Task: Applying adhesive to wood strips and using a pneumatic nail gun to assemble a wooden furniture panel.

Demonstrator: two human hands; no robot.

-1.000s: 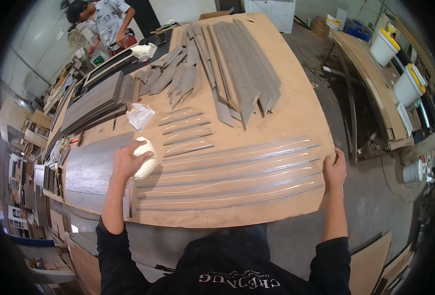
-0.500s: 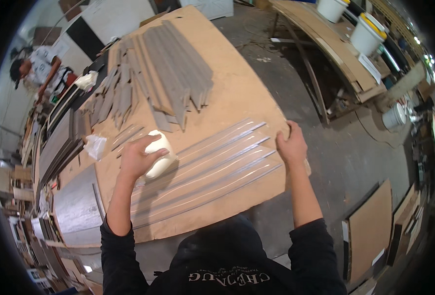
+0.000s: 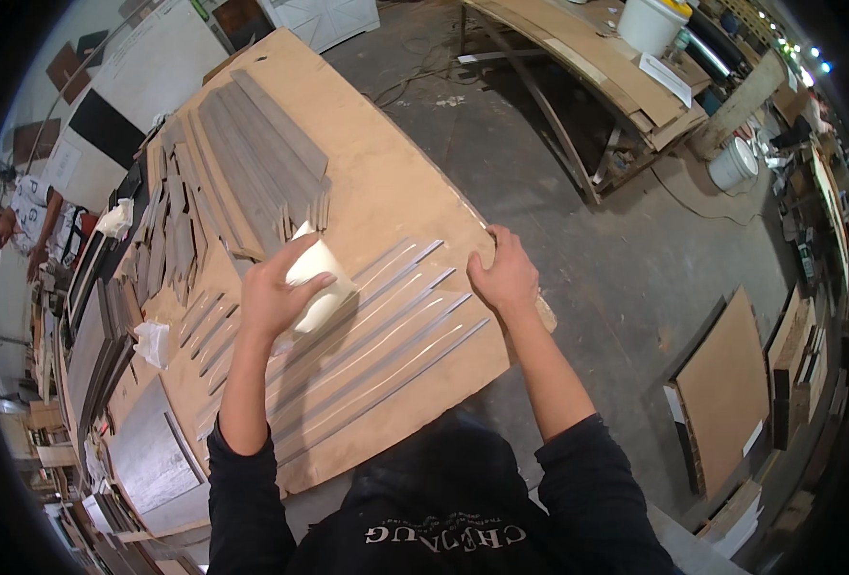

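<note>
My left hand [image 3: 276,292] is closed round a cream-white bottle [image 3: 321,287], held tilted over the strips on a tan board-topped table [image 3: 395,172]; its lower end is hard to make out. Several thin grey strips [image 3: 415,311] lie side by side under and beside it, with glossy pale lines running along them. At the table's right edge, my right hand [image 3: 506,273] has its thumb on top and its fingers curled over the rim.
Grey planks [image 3: 261,153] cover the table's far part, shorter pieces [image 3: 170,225] left of them. A crumpled white wad [image 3: 152,343] and a grey panel [image 3: 156,446] lie left. Another bench [image 3: 578,57] bears a white bucket [image 3: 652,24]. A person [image 3: 36,220] is far left.
My left hand has carried the bottle to the right along the strips, closer to their right ends. My right hand stays at the table edge. The whole view has shifted.
</note>
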